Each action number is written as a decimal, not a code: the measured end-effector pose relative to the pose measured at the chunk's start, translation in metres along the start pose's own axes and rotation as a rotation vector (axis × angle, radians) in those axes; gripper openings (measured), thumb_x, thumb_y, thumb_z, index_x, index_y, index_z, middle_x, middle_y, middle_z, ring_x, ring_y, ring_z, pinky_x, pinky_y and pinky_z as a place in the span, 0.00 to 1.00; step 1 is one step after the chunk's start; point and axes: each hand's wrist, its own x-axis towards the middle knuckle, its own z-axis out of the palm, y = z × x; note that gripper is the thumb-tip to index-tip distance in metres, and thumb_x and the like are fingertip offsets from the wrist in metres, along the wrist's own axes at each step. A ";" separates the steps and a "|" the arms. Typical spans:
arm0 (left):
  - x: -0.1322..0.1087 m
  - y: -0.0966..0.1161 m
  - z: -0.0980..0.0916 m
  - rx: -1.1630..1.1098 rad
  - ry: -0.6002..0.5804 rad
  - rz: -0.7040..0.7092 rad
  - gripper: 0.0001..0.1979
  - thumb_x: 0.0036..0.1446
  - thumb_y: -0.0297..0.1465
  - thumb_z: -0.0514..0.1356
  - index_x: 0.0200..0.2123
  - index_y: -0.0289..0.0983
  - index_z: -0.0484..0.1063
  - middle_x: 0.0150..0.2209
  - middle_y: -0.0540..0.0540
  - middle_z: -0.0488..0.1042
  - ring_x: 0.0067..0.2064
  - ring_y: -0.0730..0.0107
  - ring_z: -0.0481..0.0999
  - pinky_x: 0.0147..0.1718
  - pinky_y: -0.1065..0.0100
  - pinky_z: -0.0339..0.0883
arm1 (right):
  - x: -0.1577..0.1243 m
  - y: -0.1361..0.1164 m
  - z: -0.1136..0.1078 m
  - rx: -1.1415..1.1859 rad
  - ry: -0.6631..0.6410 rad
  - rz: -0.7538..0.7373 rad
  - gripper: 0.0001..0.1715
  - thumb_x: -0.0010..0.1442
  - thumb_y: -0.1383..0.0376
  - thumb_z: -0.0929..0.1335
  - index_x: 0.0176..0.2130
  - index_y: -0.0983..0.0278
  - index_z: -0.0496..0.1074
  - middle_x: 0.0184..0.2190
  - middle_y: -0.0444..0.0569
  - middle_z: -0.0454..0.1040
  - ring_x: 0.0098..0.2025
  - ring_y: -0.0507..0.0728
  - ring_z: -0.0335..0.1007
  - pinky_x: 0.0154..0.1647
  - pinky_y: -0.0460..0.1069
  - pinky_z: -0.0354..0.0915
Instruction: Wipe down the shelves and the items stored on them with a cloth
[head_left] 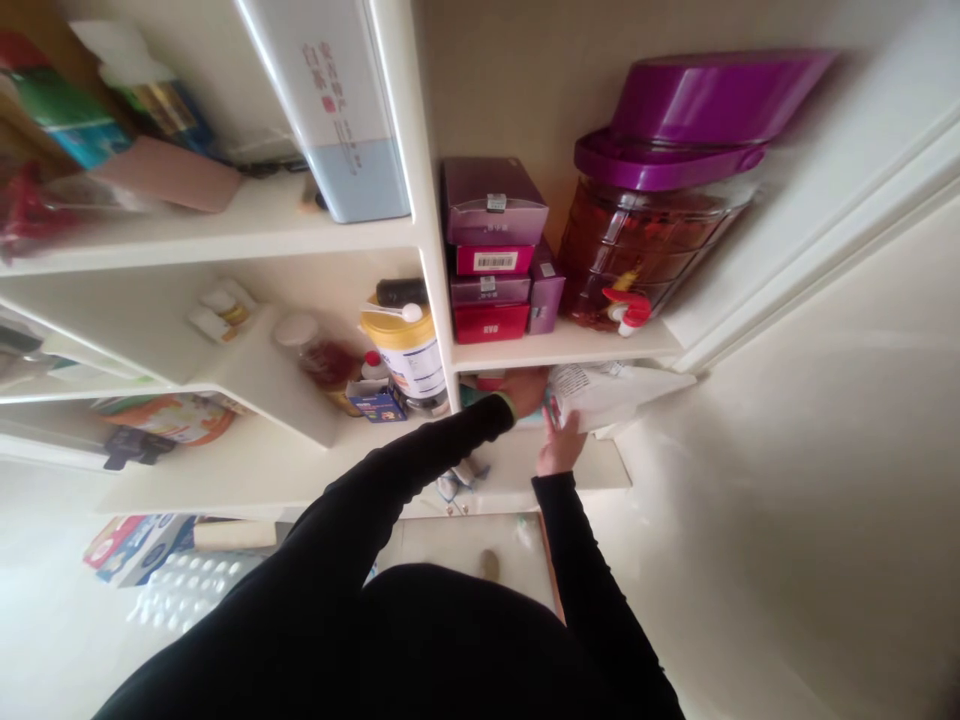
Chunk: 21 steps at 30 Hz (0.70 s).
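In the lower right shelf compartment lies a white plastic bag (626, 395) with dark print on one side. My right hand (561, 452) grips the bag's lower left edge, one finger stretched up along it. My left hand (527, 390) reaches into the same compartment, at the bag's left end. Its fingers are mostly hidden, so I cannot tell whether it holds anything. A small red item (491, 381) shows behind the left wrist. Something teal sits by the left hand, too covered to name.
Directly above stand stacked purple and red boxes (491, 260) and a large jar (615, 240) with a purple lid and red tap. To the left are a yellow-topped tub (409, 350), a blue box (377, 400) and a brown bottle (326, 360). A wall (810, 480) rises at right.
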 end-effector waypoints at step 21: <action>-0.029 0.000 0.002 -0.066 0.082 0.046 0.27 0.71 0.32 0.58 0.70 0.31 0.65 0.68 0.28 0.73 0.70 0.45 0.72 0.70 0.46 0.64 | 0.005 -0.016 -0.073 -0.215 0.063 0.090 0.50 0.60 0.30 0.62 0.64 0.59 0.71 0.65 0.57 0.76 0.67 0.63 0.74 0.71 0.65 0.69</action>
